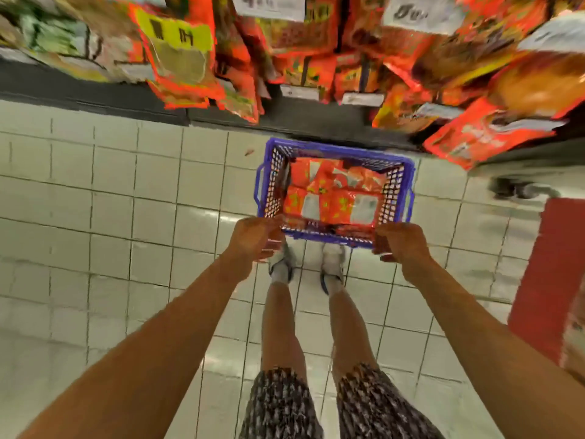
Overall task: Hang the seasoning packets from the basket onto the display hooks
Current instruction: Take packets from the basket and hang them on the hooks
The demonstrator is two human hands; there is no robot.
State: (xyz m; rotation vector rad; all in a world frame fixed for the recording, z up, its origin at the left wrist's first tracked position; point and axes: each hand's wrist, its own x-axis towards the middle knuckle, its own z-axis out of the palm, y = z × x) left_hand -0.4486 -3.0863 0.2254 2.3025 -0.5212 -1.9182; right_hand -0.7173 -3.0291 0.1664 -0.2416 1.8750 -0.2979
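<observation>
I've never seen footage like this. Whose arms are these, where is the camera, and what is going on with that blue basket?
There is no robot here: the arms belong to a person wearing a wide-angle camera on the head, so the one picture looks forward and down past their own legs and shoes to a tiled floor. That lens bends the edges, and the picture is blurred.

The left hand and the right hand each have fingers curled round the near rim of a blue plastic basket, one at each corner. Whether it rests on the floor or is lifted, I cannot tell. Inside lie orange-red seasoning packets, several side by side.

Along the top hang similar packets on a shop display, with white price tags. No packet is in either hand.
</observation>
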